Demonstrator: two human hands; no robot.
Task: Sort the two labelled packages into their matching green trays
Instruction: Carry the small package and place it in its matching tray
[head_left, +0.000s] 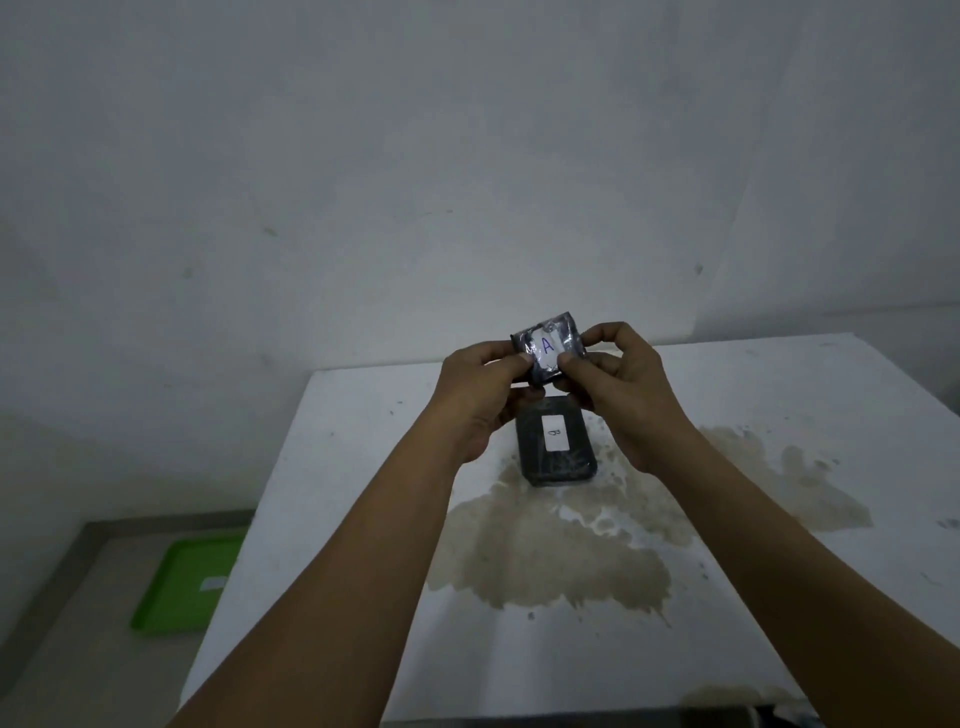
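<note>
Black-wrapped package A (546, 349), pinched by our left hand (480, 387) and right hand (621, 387); one green tray (189, 584) lies floorward beyond table's (363, 467) left edge.

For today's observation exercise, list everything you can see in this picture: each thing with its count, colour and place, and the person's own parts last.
Package marked A: one, dark with a white label, held up above the table in both hands.
Package marked B: one, dark with a white label, lying flat on the table under the hands.
Table: one, white, filling the middle and right.
Stain: one, brownish, spread over the table around and in front of package B.
Tray: one, green with a small white label, on the floor at the left of the table.
Wall: pale grey, behind the table.
Left hand: one, gripping package A's left side.
Right hand: one, gripping package A's right side.
</note>
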